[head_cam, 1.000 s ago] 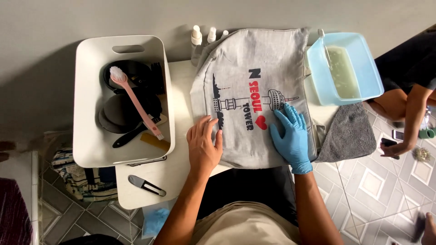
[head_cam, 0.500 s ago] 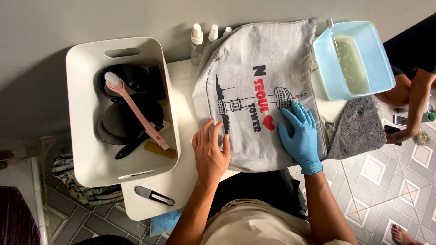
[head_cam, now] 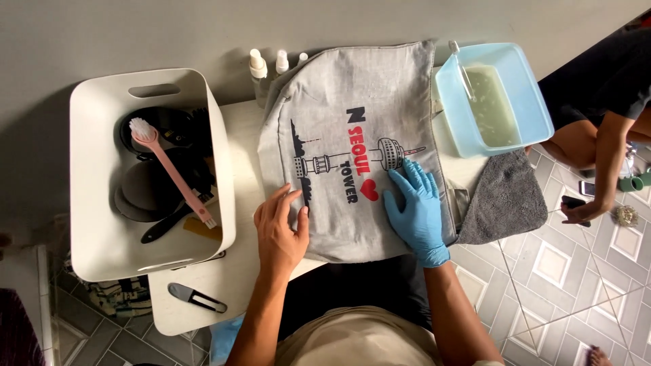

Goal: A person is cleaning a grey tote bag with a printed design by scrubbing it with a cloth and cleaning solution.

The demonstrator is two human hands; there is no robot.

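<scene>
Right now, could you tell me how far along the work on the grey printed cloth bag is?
Done: the grey printed cloth bag lies spread flat on the white table, with a light blue tub of cloudy liquid beside it. In hand: the bare left hand and blue-gloved right hand press it flat. Left: the pink brush sits untouched in the white bin.

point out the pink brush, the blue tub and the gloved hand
pink brush (head_cam: pixel 173 175), head view, middle of its handle
blue tub (head_cam: pixel 525 102), head view, bare right wall
right hand (head_cam: pixel 417 210), head view, back of the blue glove, flat on the grey printed bag (head_cam: pixel 339 88)
</scene>
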